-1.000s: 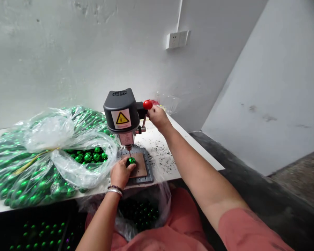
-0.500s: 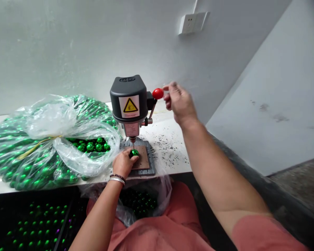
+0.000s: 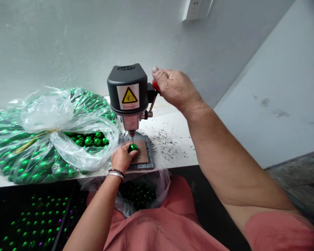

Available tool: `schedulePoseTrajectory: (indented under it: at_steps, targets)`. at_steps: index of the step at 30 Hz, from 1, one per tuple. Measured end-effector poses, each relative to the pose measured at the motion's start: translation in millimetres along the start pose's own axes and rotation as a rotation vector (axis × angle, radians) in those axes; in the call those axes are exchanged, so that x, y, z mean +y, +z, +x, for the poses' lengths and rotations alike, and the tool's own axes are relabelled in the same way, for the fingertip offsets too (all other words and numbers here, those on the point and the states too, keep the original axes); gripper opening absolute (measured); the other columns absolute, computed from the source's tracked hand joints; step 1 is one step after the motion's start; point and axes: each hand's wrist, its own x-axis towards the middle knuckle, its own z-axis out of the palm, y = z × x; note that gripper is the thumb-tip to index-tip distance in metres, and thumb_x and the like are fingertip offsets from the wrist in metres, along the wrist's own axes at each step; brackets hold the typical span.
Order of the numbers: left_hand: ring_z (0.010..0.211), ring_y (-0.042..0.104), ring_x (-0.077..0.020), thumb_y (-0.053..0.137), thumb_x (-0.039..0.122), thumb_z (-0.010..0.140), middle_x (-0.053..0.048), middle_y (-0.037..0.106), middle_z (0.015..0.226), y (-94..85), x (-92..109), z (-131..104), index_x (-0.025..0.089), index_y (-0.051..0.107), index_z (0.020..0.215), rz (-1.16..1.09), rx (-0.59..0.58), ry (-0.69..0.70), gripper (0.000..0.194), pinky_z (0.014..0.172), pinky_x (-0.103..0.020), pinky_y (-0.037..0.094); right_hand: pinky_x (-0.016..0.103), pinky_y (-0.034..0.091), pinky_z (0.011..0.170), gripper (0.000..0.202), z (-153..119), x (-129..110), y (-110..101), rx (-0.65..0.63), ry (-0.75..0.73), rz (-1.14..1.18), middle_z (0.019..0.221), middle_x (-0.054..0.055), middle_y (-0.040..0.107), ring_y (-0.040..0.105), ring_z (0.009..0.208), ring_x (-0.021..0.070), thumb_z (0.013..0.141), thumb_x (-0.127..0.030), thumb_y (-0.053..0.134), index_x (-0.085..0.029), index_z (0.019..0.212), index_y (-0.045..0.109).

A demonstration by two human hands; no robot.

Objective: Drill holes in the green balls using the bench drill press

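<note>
A small bench drill press (image 3: 127, 89) with a dark grey housing and a yellow warning label stands on the white table. My left hand (image 3: 120, 157) pinches a shiny green ball (image 3: 133, 147) on the brown board (image 3: 142, 155) of its base, directly beneath the thin drill bit (image 3: 132, 139). Whether the bit's tip touches the ball I cannot tell. At the machine's right side my right hand (image 3: 174, 85) is closed around the red knob (image 3: 155, 85) of the feed lever, hiding most of the knob.
A big clear plastic bag (image 3: 45, 136) of green balls lies left of the drill, torn open at one spot. Dark shavings (image 3: 167, 143) litter the table. An opened bag (image 3: 162, 190) of balls rests at my lap. More balls lie in a dark container (image 3: 34, 223) lower left.
My right hand has closed over the red lever knob, where before its fingers were only beside it. The left hand stays on the ball. The camera view has shifted slightly.
</note>
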Motion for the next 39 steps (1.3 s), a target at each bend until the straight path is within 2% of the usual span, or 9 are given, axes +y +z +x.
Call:
schedulePoseTrajectory:
  at_steps: [3,7,11,14,18,21,27,30,39]
  targets:
    - [0.093,0.065,-0.0236,0.056,0.048,0.082,-0.008,0.071,0.105,0.0,-0.1,-0.2,0.026,0.063,0.118,-0.004,-0.002,0.001,0.042,0.073,-0.03,0.044,0.026,0.033,0.068,0.036,-6.7,-3.0,0.4,0.034,-0.018,-0.012,0.065,-0.001,0.048,0.038,0.061,0.008,0.092,-0.039,0.034,-0.018,0.064,0.045]
    - [0.094,0.065,-0.0236,0.056,0.048,0.082,-0.008,0.071,0.105,0.2,-0.4,-0.6,0.025,0.063,0.117,-0.008,0.004,0.009,0.042,0.074,-0.03,0.044,0.025,0.032,0.063,0.028,-29.1,-10.2,-1.5,0.081,-0.014,-0.069,0.063,-0.002,0.048,0.038,0.058,0.008,0.09,-0.034,0.036,-0.019,0.068,0.046]
    - [0.094,0.064,-0.0227,0.056,0.046,0.082,-0.008,0.07,0.106,-1.2,0.8,-1.5,0.024,0.064,0.115,-0.011,0.008,0.018,0.041,0.075,-0.029,0.044,0.026,0.034,0.062,0.017,-51.1,-14.7,3.1,0.16,0.044,-0.163,0.056,-0.002,0.041,0.037,0.055,0.009,0.084,-0.026,0.041,-0.02,0.069,0.044]
    - [0.095,0.064,-0.0229,0.056,0.046,0.082,-0.008,0.07,0.108,-2.5,2.2,-2.0,0.024,0.063,0.117,-0.013,-0.001,0.008,0.042,0.076,-0.029,0.044,0.029,0.039,0.064,0.017,-63.3,-13.4,13.0,0.227,0.074,-0.246,0.055,-0.002,0.036,0.046,0.058,0.0123,0.084,-0.029,0.042,-0.019,0.071,0.046]
    - [0.097,0.063,-0.0224,0.056,0.047,0.082,-0.007,0.07,0.108,-2.9,2.1,-1.8,0.026,0.062,0.119,-0.008,-0.009,0.002,0.044,0.077,-0.028,0.044,0.03,0.041,0.064,0.023,-78.0,-5.5,28.1,0.331,0.01,-0.261,0.056,0.001,0.043,0.054,0.065,0.0159,0.089,-0.033,0.036,-0.019,0.078,0.05]
    - [0.096,0.063,-0.022,0.056,0.047,0.082,-0.007,0.07,0.107,-2.2,1.3,-1.6,0.026,0.063,0.118,-0.005,0.002,0.018,0.042,0.077,-0.028,0.044,0.029,0.039,0.062,0.024,-88.3,1.1,36.9,0.398,-0.008,-0.293,0.058,0.002,0.046,0.054,0.063,0.015,0.089,-0.034,0.035,-0.019,0.079,0.049]
    - [0.094,0.064,-0.0232,0.055,0.047,0.082,-0.007,0.07,0.105,-0.2,1.9,-1.5,0.027,0.063,0.118,0.009,0.011,0.015,0.042,0.074,-0.029,0.044,0.028,0.033,0.057,0.025,-101.3,9.9,46.3,0.418,-0.055,-0.337,0.061,0.003,0.05,0.05,0.059,0.0143,0.089,-0.034,0.031,-0.019,0.079,0.048]
    - [0.093,0.064,-0.0224,0.055,0.047,0.082,-0.007,0.071,0.104,-0.4,2.4,-2.0,0.027,0.063,0.116,0.014,0.018,0.018,0.04,0.073,-0.029,0.043,0.028,0.031,0.057,0.025,-103.8,13.8,49.6,0.467,-0.112,-0.355,0.062,0.002,0.052,0.049,0.059,0.0133,0.089,-0.034,0.031,-0.019,0.079,0.048]
    - [0.093,0.064,-0.0215,0.054,0.047,0.083,-0.007,0.071,0.102,-4.0,3.7,-3.6,0.026,0.064,0.114,0.024,0.005,0.018,0.039,0.074,-0.028,0.043,0.028,0.033,0.058,0.017,-115.6,25.0,63.4,0.575,-0.221,-0.412,0.06,0.001,0.049,0.046,0.058,0.0138,0.089,-0.027,0.037,-0.019,0.077,0.047]
